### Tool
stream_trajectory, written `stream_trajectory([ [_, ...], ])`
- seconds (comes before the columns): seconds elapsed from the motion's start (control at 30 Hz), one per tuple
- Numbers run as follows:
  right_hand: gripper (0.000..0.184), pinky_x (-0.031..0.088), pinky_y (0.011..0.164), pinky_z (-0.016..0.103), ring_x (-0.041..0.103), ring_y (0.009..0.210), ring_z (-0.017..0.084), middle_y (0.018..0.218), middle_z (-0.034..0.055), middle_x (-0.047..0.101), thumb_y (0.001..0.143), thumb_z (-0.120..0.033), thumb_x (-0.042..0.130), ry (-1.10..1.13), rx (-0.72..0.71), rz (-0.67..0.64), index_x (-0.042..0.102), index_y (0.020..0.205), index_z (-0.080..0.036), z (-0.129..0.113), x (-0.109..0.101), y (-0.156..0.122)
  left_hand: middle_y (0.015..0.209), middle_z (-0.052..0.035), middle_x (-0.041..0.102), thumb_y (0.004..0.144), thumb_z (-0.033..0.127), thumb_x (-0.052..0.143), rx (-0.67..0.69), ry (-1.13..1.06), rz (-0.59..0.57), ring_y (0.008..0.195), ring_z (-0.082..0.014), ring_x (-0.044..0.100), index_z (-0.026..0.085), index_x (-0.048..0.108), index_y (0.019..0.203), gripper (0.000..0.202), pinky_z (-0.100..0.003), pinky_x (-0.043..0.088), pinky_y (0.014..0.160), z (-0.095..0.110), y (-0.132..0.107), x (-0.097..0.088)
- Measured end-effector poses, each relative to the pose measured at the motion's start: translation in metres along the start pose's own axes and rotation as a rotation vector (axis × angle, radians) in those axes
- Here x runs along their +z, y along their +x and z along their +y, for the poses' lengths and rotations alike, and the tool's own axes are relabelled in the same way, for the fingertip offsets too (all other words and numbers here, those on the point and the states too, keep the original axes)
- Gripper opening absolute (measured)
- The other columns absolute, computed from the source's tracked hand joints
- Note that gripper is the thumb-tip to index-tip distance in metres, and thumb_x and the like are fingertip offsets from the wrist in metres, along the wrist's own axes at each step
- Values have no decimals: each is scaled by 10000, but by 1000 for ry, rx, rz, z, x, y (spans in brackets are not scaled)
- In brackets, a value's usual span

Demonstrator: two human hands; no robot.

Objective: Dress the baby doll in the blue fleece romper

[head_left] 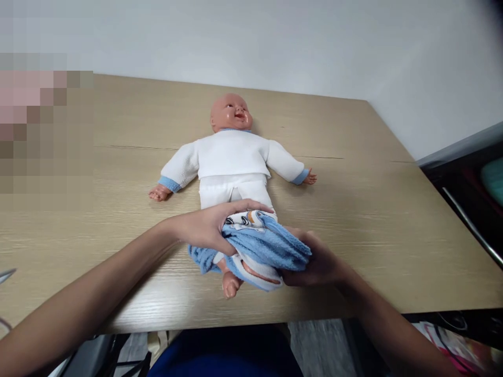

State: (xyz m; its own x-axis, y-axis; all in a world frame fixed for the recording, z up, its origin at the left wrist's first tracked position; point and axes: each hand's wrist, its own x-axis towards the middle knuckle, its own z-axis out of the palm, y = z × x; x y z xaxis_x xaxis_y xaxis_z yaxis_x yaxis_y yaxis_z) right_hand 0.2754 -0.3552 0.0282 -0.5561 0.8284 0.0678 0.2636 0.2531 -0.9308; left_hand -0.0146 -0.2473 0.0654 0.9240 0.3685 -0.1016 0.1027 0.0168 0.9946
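A baby doll (pixel 231 154) in a white top with blue cuffs lies on its back on the wooden table (pixel 373 209), head toward the far wall. Bunched over its legs is a light blue knitted garment (pixel 261 246) with a printed lining. My left hand (pixel 208 225) grips the garment's upper left edge, fingers curled over it. My right hand (pixel 318 262) holds the garment's right side from below, fingers closed under the cloth. One bare doll foot (pixel 230 285) sticks out beneath the cloth near the table's front edge.
A white wall rises behind the table. Dark furniture with a metal rail (pixel 471 225) stands at the right. A blurred pixelated patch covers the upper left. Cables and papers lie on the floor below the front edge.
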Motion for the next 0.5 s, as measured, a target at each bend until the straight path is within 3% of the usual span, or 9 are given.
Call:
stream_trajectory([
  [0.2,473,594,672,290,661,735,185,926,-26,708,864,-299,857,9,-74,128,633,1281,-326,5,3,-9,1669,-148,645,811,177,915,7,-44,84,1585,-375,587,229,484,1705,995,-511,444,1353,-6,0,4],
  [0.33,674,660,948,336,791,1064,258,1238,65,802,866,-433,955,31,-80,173,674,1462,-291,5,-2,-9,1728,-175,583,822,218,926,7,-88,107,1613,-393,552,212,482,1705,988,-577,395,1384,-13,0,3],
  [0.43,927,626,1156,422,764,1319,349,1417,102,799,708,-590,1074,116,-109,148,733,1514,-284,1,-3,-2,1727,-174,587,829,208,919,47,-81,99,1623,-402,538,227,479,1710,985,-621,360,1397,-14,1,1],
  [0.5,959,637,1163,441,770,1331,358,1390,87,821,623,-555,1122,178,-95,121,778,1483,-308,-5,-2,4,1745,-161,569,840,167,884,69,-56,80,1626,-389,534,238,467,1720,976,-612,342,1407,-12,1,1],
])
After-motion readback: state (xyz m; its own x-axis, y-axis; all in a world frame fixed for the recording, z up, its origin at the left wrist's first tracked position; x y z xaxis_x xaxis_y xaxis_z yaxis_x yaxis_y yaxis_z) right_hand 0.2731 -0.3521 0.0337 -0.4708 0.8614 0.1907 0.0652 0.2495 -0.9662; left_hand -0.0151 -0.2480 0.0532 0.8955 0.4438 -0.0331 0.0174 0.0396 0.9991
